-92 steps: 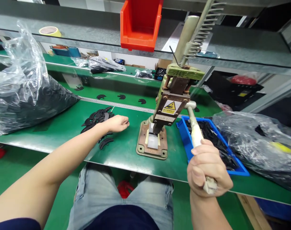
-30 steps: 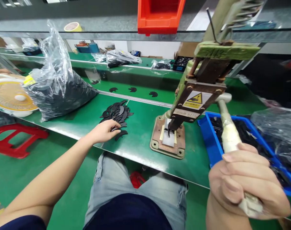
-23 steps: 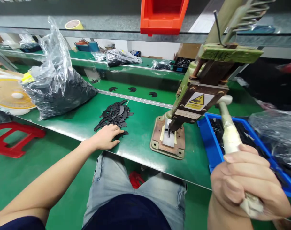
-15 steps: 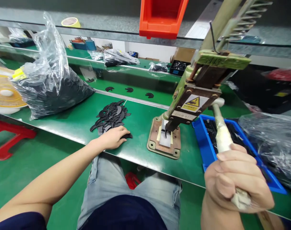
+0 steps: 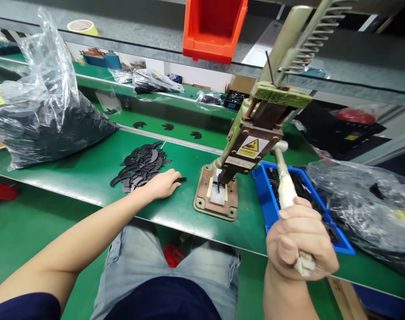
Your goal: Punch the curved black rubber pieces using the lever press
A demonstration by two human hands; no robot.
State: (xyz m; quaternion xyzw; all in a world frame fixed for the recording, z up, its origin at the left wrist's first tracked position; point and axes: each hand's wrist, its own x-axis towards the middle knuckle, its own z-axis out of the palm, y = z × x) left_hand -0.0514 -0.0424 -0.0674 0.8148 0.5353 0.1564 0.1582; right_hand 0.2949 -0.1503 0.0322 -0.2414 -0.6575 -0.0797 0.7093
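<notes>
Beside a heap of curved black plastic parts (image 5: 142, 162) on the green bench, my left hand (image 5: 164, 183) is closed on one black plastic part (image 5: 180, 180); its end sticks out past the fingertips. My right hand (image 5: 302, 235) is wrapped round the tape-covered lever handle (image 5: 286, 189) of a green hand press (image 5: 255, 133). The press stands between my hands, its head above a small metal plate (image 5: 217, 195) on the base (image 5: 202, 203). A dark piece shows under the press head; I cannot make out whether it is a part or tooling.
A large clear bag of black parts (image 5: 55, 120) stands at left. Right of the press are a blue bin (image 5: 264, 202) of black pieces and another plastic bag (image 5: 365, 195). An orange bin (image 5: 212, 44) hangs overhead. Several black parts lie on the strip behind (image 5: 168, 127).
My left hand has moved slightly away from the heap towards the press, with the black part showing more at its fingertips. My right hand stays on the lever. The view has shifted rightward.
</notes>
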